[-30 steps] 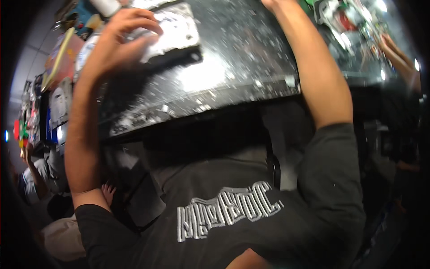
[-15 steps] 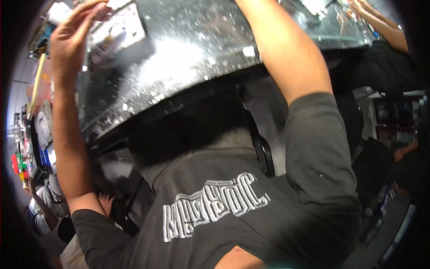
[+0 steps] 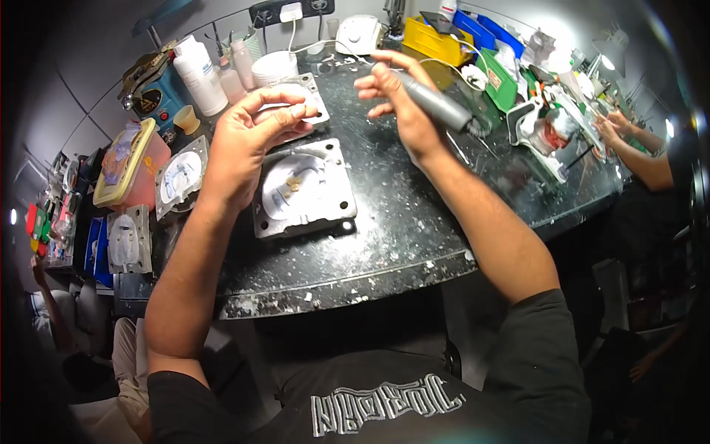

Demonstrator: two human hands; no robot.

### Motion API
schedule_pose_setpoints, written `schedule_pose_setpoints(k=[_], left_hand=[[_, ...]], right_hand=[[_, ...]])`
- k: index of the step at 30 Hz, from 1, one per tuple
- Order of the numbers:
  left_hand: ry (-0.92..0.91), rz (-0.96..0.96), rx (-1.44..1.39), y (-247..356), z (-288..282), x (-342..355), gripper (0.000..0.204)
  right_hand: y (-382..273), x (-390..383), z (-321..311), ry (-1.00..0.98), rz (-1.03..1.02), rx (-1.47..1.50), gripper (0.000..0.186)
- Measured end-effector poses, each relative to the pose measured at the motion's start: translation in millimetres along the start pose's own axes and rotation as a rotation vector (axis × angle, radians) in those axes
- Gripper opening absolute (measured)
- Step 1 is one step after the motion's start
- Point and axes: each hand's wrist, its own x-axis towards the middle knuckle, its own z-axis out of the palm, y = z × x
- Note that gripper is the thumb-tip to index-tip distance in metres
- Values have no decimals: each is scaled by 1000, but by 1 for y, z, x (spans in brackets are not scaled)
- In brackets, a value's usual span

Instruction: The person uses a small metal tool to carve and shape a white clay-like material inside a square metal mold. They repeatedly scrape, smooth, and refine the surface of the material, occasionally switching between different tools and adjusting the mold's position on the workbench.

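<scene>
My right hand [image 3: 405, 111] holds a grey cylindrical rotary handpiece [image 3: 440, 103], which lies in the crook between thumb and index finger; the other fingers are loosely spread. To its left, my left hand [image 3: 248, 137] is raised with thumb and fingertips brought together. Whatever may be between those fingertips is too small to make out. Below and just right of that hand, a square metal flask half [image 3: 342, 200] filled with white plaster lies on the bench, small yellowish pieces [image 3: 293, 183] at its middle. Another metal flask part [image 3: 319, 111] sits behind, partly hidden by my left hand.
The black bench [image 3: 399, 222] is strewn with white crumbs. More plaster-filled flask parts [image 3: 181, 176] stand at left beside a pink tub [image 3: 137, 170]. Bottles [image 3: 200, 78] and a white control box [image 3: 359, 35] line the back. Yellow bins [image 3: 433, 43] stand behind; a co-worker's hands [image 3: 610, 129] are at right.
The view has lifted, bringing the bench and both hands into sight. My left hand still has its fingertips together; my right hand and the handpiece were out of frame before.
</scene>
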Motion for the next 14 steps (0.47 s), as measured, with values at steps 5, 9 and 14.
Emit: schedule_pose_setpoints(k=[5, 9, 14], left_hand=[[108, 142, 34, -8, 10, -16, 24], [91, 105, -11, -10, 13, -18, 19], [119, 123, -35, -6, 6, -18, 21]], right_hand=[[48, 119, -20, 98, 196, -4, 44], [108, 200, -31, 120, 175, -263, 44], [141, 213, -32, -10, -102, -887, 44]])
